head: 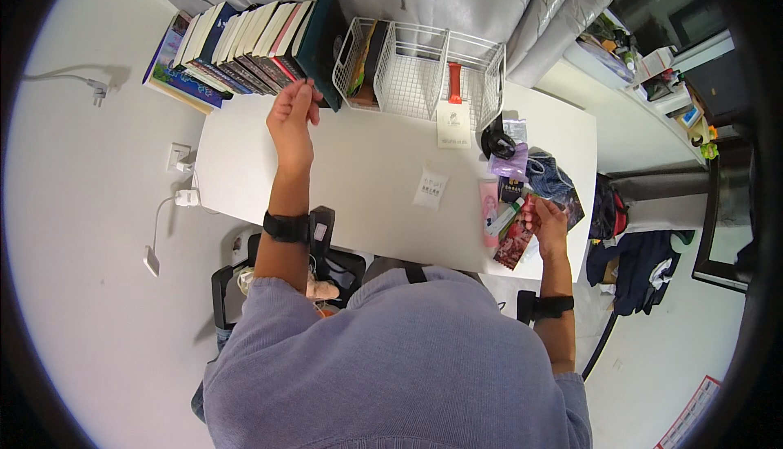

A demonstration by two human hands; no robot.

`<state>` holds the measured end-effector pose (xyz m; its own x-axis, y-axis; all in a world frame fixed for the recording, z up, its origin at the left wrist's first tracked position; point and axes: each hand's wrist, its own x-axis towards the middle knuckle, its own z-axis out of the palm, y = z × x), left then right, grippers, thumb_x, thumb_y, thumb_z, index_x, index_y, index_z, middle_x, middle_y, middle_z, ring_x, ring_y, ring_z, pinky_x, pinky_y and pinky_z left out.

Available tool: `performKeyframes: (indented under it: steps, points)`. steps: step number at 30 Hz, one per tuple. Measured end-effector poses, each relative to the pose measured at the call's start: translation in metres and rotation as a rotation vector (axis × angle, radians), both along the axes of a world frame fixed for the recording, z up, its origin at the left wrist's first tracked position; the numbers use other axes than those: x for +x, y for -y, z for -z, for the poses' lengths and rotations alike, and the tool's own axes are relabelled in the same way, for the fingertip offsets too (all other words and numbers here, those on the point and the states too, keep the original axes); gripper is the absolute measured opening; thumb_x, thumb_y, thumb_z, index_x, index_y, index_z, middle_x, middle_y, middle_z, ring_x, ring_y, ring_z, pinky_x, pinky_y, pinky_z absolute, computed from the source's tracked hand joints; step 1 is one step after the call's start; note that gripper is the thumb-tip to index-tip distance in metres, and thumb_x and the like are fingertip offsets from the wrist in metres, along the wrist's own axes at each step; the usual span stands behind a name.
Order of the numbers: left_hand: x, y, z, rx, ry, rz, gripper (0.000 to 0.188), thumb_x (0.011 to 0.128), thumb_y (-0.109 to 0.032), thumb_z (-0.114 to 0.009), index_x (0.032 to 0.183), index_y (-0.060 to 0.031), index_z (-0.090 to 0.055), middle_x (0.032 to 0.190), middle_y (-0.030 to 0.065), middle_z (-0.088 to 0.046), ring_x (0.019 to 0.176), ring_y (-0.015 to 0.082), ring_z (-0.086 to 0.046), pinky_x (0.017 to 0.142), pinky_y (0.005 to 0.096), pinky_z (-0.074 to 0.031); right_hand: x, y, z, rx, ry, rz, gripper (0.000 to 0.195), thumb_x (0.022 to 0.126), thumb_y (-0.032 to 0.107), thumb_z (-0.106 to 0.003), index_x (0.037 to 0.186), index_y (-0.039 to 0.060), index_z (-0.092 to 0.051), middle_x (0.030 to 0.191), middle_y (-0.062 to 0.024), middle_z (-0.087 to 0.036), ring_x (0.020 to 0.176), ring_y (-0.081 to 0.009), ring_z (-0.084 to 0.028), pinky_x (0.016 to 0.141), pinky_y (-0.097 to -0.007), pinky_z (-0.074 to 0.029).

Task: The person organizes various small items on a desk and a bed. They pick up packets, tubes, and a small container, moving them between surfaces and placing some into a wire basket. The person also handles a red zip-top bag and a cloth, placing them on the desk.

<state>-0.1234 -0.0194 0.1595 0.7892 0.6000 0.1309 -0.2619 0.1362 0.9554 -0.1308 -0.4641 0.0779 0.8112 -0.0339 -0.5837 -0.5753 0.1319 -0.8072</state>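
Observation:
My left hand (296, 106) is raised near the row of books, its fingers curled; whether something small is between the fingertips cannot be made out. My right hand (548, 224) is at the desk's right side, its fingers on a small red item (530, 211) in the pile. Beside it lie a green-and-white tube (507, 216), a pink tube (490, 211), a dark red printed packet (512, 247), a dark blue packet (510, 189), a purple packet (511, 163) and a blue drawstring pouch (549, 175). A white printed packet (430, 189) lies mid-desk.
At the desk's back stand books (257, 45) and a white wire basket (416, 70) with compartments, one holding a red-handled item (454, 82). A cream card (453, 125) lies before it, with a black headphone-like object (500, 143) to the right. A chair (229, 296) is at the lower left.

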Motion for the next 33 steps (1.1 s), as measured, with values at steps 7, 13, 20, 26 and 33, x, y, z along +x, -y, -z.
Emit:
performKeyframes:
  steps: [7, 13, 20, 26, 33]
  points:
    - [0.034, 0.018, -0.024, 0.076, 0.151, 0.048, 0.020, 0.090, -0.012, -0.054, 0.104, 0.0022, -0.059, 0.085, 0.0094, -0.063, 0.058, 0.0096, -0.049, 0.052, 0.0198, -0.038, -0.004, 0.020, 0.012, -0.095, 0.020, -0.073, 0.019, 0.090, 0.018, -0.054, 0.098, 0.0018, -0.061, 0.077, -0.0045, -0.061, 0.062, -0.0086, -0.055, 0.053, -0.0200, -0.044]
    - [0.022, 0.077, -0.040, 0.192, 0.055, 0.283, 0.014, 0.087, -0.006, -0.055, 0.095, 0.0025, -0.061, 0.072, 0.0019, -0.058, 0.055, 0.0041, -0.045, 0.050, 0.0176, -0.035, 0.004, -0.021, -0.042, -0.317, 0.506, -0.096, 0.020, 0.090, 0.012, -0.055, 0.108, 0.0045, -0.058, 0.074, 0.0021, -0.057, 0.061, -0.0038, -0.049, 0.053, -0.0187, -0.042]
    - [0.026, 0.143, -0.036, 0.066, -0.218, 0.735, 0.012, 0.086, -0.008, -0.057, 0.092, 0.0005, -0.062, 0.068, 0.0009, -0.056, 0.054, 0.0039, -0.044, 0.048, 0.0179, -0.033, 0.035, -0.063, -0.092, -0.612, 0.809, -0.431, 0.025, 0.085, 0.011, -0.060, 0.109, 0.0052, -0.057, 0.071, -0.0017, -0.054, 0.061, -0.0096, -0.049, 0.057, -0.0244, -0.043]
    - [0.015, 0.133, 0.038, 0.103, -0.429, 0.737, 0.014, 0.086, -0.011, -0.055, 0.088, 0.0017, -0.060, 0.066, 0.0014, -0.055, 0.054, 0.0058, -0.045, 0.050, 0.0193, -0.036, 0.023, -0.030, -0.042, -0.546, 0.352, -0.433, 0.020, 0.089, 0.019, -0.054, 0.091, 0.0003, -0.060, 0.072, -0.0060, -0.059, 0.063, -0.0107, -0.052, 0.059, -0.0257, -0.043]
    - [-0.040, 0.057, 0.107, 0.300, -0.827, 0.494, 0.015, 0.078, -0.013, -0.059, 0.079, 0.0015, -0.062, 0.062, 0.0046, -0.057, 0.054, 0.0079, -0.053, 0.050, 0.0203, -0.042, -0.006, 0.029, 0.034, -0.804, 0.237, -0.619, 0.023, 0.084, 0.023, -0.053, 0.086, 0.0008, -0.059, 0.076, -0.0194, -0.062, 0.073, -0.0339, -0.062, 0.066, -0.0391, -0.047]
